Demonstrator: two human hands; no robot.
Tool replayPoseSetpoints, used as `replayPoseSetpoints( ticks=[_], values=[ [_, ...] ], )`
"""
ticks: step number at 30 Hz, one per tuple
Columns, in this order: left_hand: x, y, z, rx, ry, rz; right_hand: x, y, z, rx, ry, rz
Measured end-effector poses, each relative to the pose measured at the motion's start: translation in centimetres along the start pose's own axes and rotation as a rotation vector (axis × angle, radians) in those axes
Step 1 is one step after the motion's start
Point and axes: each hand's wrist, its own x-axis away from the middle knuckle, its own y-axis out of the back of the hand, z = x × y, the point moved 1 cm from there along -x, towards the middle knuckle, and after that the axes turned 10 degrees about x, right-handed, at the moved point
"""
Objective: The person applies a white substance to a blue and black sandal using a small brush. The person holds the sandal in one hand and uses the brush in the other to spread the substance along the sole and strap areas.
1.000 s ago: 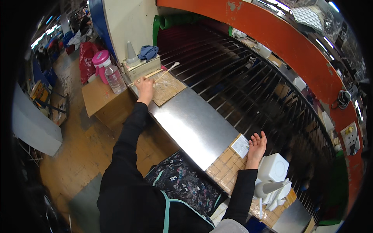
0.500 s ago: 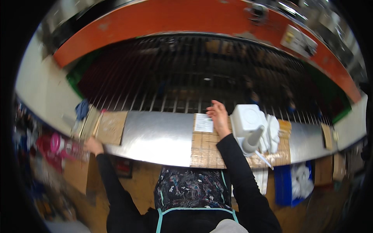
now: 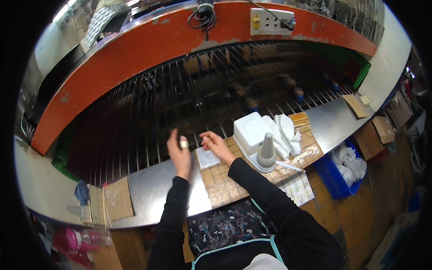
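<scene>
Fingers of our left hand (image 3: 179,152) are spread loosely and hold nothing, raised over the steel counter (image 3: 155,193) with a pale band around one finger. Our right hand (image 3: 216,145), at three o'clock from the left, has its fingers curled narrowly onto the top edge of a small white paper slip (image 3: 208,158), which lies on the near end of a tan gridded board (image 3: 225,180). At two o'clock from the slip stands a white square container (image 3: 251,130), with a grey cone (image 3: 266,150) just beside it and white folded cloths (image 3: 284,130) beyond. Judging by the grip, we would do well to pinch the slip by one edge, press the board flat with the free hand, and lift slowly so nothing slides toward the dark bars (image 3: 180,99) at twelve o'clock.
</scene>
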Motion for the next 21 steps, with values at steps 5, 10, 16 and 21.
replayPoseSetpoints(
  ticks=[5, 10, 16, 21],
  values=[
    [2.7, -4.0, 0.2, -0.039, -0.095, 0.386, -0.6, -0.3, -0.3, 0.149, 0.135, -0.062],
    [2.3, -2.4, 1.7, 0.187, 0.156, 0.369, 0.4, -0.9, 2.7, 0.465, 0.082, -0.011],
    [2.6, -2.2, 1.2, 0.124, 0.214, 0.419, 10.5, 3.9, 16.6, 0.495, 0.452, 0.64],
    [2.3, -2.4, 0.4, 0.034, 0.161, 0.454, 10.7, 20.8, 20.5, -0.035, 0.546, 0.361]
  ],
)
